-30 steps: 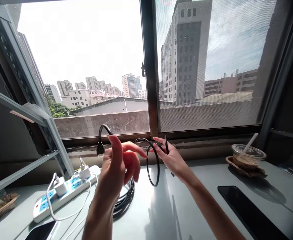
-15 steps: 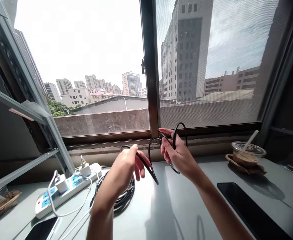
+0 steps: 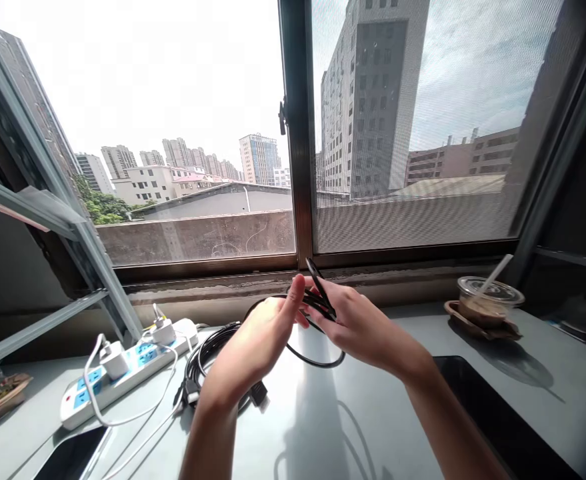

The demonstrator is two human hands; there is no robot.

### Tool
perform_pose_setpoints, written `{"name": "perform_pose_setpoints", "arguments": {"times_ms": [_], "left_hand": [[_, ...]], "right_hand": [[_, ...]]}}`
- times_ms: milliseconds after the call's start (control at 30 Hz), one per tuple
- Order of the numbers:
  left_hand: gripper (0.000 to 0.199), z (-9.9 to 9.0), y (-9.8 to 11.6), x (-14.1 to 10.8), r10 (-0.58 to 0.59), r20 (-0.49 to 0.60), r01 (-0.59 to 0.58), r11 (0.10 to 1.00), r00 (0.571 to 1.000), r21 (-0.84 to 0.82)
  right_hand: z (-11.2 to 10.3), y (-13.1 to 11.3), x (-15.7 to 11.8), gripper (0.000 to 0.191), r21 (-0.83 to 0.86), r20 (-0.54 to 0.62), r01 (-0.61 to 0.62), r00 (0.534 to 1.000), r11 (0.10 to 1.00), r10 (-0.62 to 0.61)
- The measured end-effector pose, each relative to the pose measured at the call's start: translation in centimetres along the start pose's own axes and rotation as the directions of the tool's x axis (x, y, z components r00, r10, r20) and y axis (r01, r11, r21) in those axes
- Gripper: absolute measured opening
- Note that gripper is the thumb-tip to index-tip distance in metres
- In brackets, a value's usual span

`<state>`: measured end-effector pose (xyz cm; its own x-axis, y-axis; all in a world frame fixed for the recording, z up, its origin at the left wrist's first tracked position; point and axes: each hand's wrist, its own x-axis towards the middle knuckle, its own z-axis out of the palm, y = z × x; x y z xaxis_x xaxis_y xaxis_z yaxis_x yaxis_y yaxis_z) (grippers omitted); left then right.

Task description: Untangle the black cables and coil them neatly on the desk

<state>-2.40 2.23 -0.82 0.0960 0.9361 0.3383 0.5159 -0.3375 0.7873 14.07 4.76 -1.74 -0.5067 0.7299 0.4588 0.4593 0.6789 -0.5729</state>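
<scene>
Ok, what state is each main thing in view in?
Black cable: looped, held up.
Right grip: partly closed on the loops.
Left grip: at the loops; finger hold hidden.
Cable coil: wound, lying on the table.
Power strip: two white chargers plugged in.
Cup: upright, lidded, straw in, partly full.
Phone at lower left: flat, screen dark.
Black slab at right: flat, partly hidden.
Window: open or shut, cannot tell.

Over a table point(image 3: 385, 400), the right hand point(image 3: 360, 327) holds a loopy black cord point(image 3: 317, 365). The left hand point(image 3: 260, 333) is right by it, thumb up, but its grip is hard to see. Next to the left arm lies a black coil point(image 3: 215, 341), with a white power strip point(image 3: 135, 373) beside it. A cup point(image 3: 487, 308) sits far right, and a window point(image 3: 303, 187) is behind
</scene>
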Motion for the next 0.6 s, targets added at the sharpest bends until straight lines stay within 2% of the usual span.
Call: {"name": "perform_pose_setpoints", "arguments": {"times_ms": [100, 133, 200, 233, 300, 400, 467, 533, 600], "left_hand": [[0.052, -0.8, 1.2, -0.5, -0.084, 0.080, 0.085, 0.996, 0.993, -0.002], [0.050, -1.1, 1.7, -0.8, -0.065, 0.049, 0.067, 0.997, 0.997, -0.030], [0.050, -1.5, 2.4, -1.3, 0.007, -0.065, -0.009, 0.999, 0.998, -0.036], [0.057, -1.5, 2.5, -1.5, 0.055, -0.121, -0.055, 0.998, 0.991, 0.001], [0.072, -1.3, 2.1, -1.4, 0.169, -0.149, -0.150, 0.980, 0.974, 0.131], [0.075, -0.1, 0.2, 0.0, 0.296, -0.033, -0.277, 0.923, 0.955, 0.267], [0.079, 0.7, -1.0, 1.4, 0.307, 0.004, -0.296, 0.916, 0.952, 0.271], [0.075, 1.2, -1.8, 2.5, 0.319, -0.012, -0.304, 0.912, 0.948, 0.277], [0.057, 1.2, -1.8, 3.0, 0.369, -0.091, -0.321, 0.886, 0.925, 0.333]], "right_hand": [[-0.3, 1.0, 0.5, 0.033, 0.042, -0.099, -0.080, 0.992, 0.996, 0.084], [-0.5, 1.3, 0.6, 0.033, 0.041, -0.129, -0.112, 0.985, 0.993, 0.116], [-0.8, 1.8, 0.8, 0.032, 0.025, -0.194, -0.156, 0.968, 0.987, 0.158], [-0.8, 1.9, 0.8, 0.031, 0.018, -0.228, -0.166, 0.959, 0.986, 0.166], [-0.8, 1.8, 0.8, 0.030, 0.027, -0.284, -0.160, 0.945, 0.987, 0.161], [-0.1, 0.9, 0.7, 0.030, 0.055, -0.279, -0.057, 0.958, 0.997, 0.070], [0.5, 0.3, 0.7, 0.026, 0.045, -0.239, 0.039, 0.971, 0.998, -0.028], [0.7, -0.1, 0.6, 0.017, 0.039, -0.238, 0.102, 0.967, 0.994, -0.090], [0.5, -0.4, 0.4, 0.013, 0.072, -0.267, 0.142, 0.957, 0.987, -0.118]]}}
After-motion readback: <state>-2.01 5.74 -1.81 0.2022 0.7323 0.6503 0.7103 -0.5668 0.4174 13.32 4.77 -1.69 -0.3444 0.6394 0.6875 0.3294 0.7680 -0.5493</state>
